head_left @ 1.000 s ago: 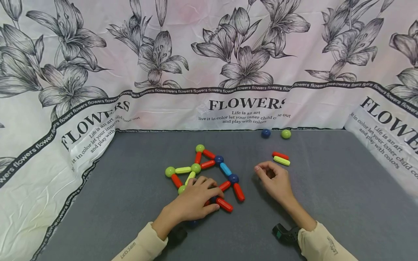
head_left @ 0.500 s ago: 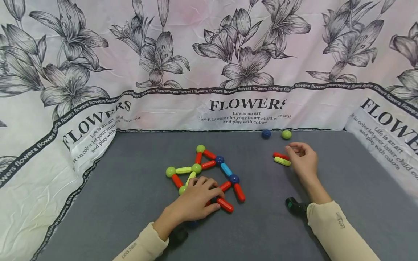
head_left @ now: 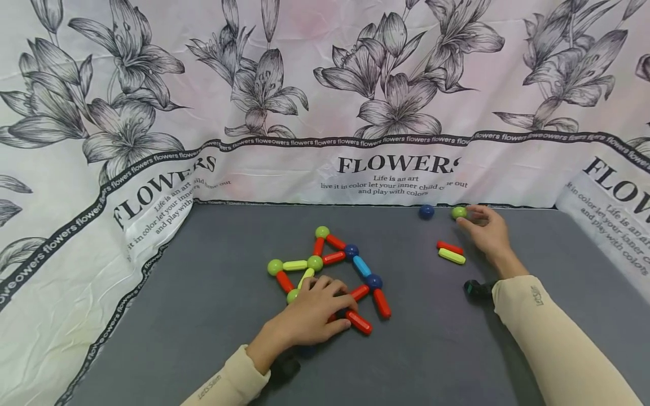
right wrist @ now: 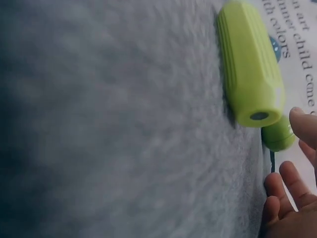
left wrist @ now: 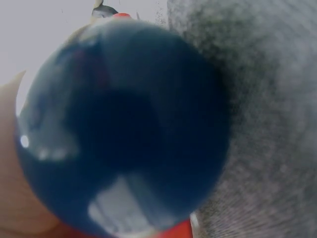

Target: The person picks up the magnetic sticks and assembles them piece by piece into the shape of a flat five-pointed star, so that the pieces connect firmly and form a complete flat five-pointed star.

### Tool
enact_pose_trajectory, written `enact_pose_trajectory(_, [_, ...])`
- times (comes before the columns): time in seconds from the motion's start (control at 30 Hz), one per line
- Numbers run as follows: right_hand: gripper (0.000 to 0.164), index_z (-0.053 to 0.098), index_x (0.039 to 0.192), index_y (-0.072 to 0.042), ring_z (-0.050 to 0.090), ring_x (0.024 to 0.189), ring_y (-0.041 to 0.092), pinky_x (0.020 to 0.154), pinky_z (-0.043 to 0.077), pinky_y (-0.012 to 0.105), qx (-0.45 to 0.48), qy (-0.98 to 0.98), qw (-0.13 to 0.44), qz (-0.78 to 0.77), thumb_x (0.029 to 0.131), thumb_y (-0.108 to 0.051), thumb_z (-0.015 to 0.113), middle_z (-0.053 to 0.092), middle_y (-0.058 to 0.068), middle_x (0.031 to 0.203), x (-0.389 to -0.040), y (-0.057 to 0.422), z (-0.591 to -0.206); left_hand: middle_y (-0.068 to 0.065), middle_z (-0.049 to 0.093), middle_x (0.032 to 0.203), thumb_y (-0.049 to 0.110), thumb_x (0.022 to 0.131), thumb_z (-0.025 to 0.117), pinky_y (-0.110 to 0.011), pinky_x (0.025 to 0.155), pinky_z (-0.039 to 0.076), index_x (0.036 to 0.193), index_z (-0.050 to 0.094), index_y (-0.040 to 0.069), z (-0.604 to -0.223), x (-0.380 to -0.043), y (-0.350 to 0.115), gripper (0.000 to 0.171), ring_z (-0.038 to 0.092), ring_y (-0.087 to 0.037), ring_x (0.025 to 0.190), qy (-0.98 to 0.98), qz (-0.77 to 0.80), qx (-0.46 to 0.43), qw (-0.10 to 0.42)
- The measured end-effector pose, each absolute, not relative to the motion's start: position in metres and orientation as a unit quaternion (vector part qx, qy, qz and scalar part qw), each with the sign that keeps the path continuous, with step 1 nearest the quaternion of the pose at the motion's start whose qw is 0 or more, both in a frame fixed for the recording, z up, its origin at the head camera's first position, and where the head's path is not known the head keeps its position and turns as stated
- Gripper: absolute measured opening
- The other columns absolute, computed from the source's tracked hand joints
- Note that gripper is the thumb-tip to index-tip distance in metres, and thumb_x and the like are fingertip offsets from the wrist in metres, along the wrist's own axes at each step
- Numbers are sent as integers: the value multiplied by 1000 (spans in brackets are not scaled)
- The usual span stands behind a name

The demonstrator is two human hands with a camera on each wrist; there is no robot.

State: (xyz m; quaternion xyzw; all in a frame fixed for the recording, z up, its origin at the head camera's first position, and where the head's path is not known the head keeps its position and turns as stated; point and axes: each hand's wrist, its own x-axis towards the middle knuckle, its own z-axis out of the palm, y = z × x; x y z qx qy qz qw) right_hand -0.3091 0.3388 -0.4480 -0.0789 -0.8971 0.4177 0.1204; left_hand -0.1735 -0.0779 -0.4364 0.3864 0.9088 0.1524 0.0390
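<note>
A flat figure of magnetic rods and balls (head_left: 361,266) lies on the grey table. My left hand (head_left: 312,316) rests over its near part and holds it, thumb and index finger on either side of a joint they partly cover. A red magnetic rod (head_left: 359,322) sticks out past those fingers. Large in the left wrist view is a dark blue ball (left wrist: 124,129). At the back right, my right hand (head_left: 488,232) reaches beside a loose green magnetic ball (head_left: 459,212). In the right wrist view its fingers (right wrist: 294,183) are spread near the green ball (right wrist: 278,134).
A loose blue ball (head_left: 426,212) sits left of the green one. A red rod (head_left: 449,247) and a yellow-green rod (head_left: 451,256) lie side by side in front of them. Flower-printed cloth (head_left: 325,169) stands behind the table (head_left: 203,316).
My right hand has moved right and away from me, past the loose rods to the green ball. My left hand has stayed on the figure. The head view has shifted slightly.
</note>
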Motion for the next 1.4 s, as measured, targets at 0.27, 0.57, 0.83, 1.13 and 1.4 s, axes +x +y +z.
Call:
enact_pose_trajectory(0.27, [60, 43, 152, -1, 52, 127, 54, 95, 49, 58, -24, -918, 90, 384, 100, -22, 65, 46, 37, 145, -315, 348, -445, 9, 59, 125, 41, 99, 65, -52, 108, 33, 119, 66, 39, -436, -174, -73, 20, 48, -15, 121, 910, 146, 387, 32])
enact_pose_trajectory(0.57, [54, 54, 142, -4, 55, 116, 45, 86, 44, 49, -38, -933, 67, 352, 99, -34, 67, 57, 32, 131, -309, 347, -445, 9, 59, 125, 40, 99, 66, -53, 107, 35, 119, 67, 39, -438, -174, -73, 20, 48, -15, 121, 910, 150, 384, 36])
enact_pose_trajectory(0.83, [56, 55, 139, 0, 57, 115, 40, 85, 44, 36, -28, -925, 73, 373, 98, -37, 68, 59, 28, 131, -300, 349, -449, 10, 62, 113, 40, 94, 72, -33, 87, 40, 117, 72, 39, -439, -178, -76, 23, 49, -11, 103, 912, 162, 376, 24])
enact_pose_trajectory(1.13, [57, 56, 136, 0, 58, 99, 18, 76, 42, 22, -31, -917, 113, 382, 97, -39, 68, 61, 26, 132, -285, 347, -448, 11, 61, 106, 43, 93, 73, -25, 77, 35, 117, 72, 38, -438, -178, -78, 25, 43, -8, 90, 913, 166, 371, 23])
enact_pose_trajectory(1.4, [52, 64, 135, -9, 46, 85, -8, 66, 41, 22, 15, -925, 148, 350, 95, -41, 72, 67, 18, 128, -261, 333, -440, 11, 60, 105, 44, 93, 72, -25, 77, 36, 116, 72, 38, -440, -179, -80, 24, 43, -8, 90, 913, 164, 374, 11])
